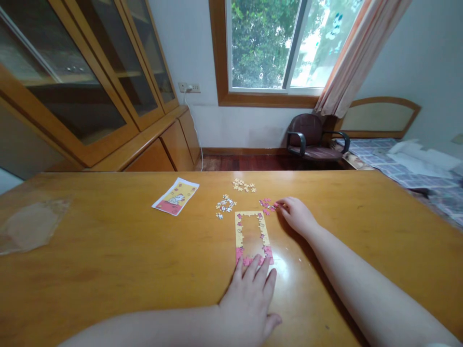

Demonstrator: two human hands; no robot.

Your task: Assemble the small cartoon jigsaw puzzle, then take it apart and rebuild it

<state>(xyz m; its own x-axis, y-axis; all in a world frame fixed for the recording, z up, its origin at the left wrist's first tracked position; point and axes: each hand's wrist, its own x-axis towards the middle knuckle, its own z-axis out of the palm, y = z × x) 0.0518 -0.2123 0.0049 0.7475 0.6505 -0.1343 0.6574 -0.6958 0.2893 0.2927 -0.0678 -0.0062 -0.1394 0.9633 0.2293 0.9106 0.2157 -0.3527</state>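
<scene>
A partly built jigsaw frame (252, 234), yellow with pink corners, lies on the wooden table (108, 260). My left hand (249, 301) rests flat on the table, fingers stretched out, their tips touching the frame's near pink edge. My right hand (296, 214) reaches to a small pile of pink pieces (266, 205) beside the frame's far right corner, its fingertips pinched together at the pile. What they hold is too small to make out. A pile of white pieces (225, 204) and a pile of yellow pieces (243, 185) lie farther back.
A picture card (175, 196) showing the finished design lies to the left. A clear plastic bag (31, 225) sits at the table's left edge. Beyond the table stand wooden cabinets (108, 96), a dark armchair (314, 140) and a bed (408, 164).
</scene>
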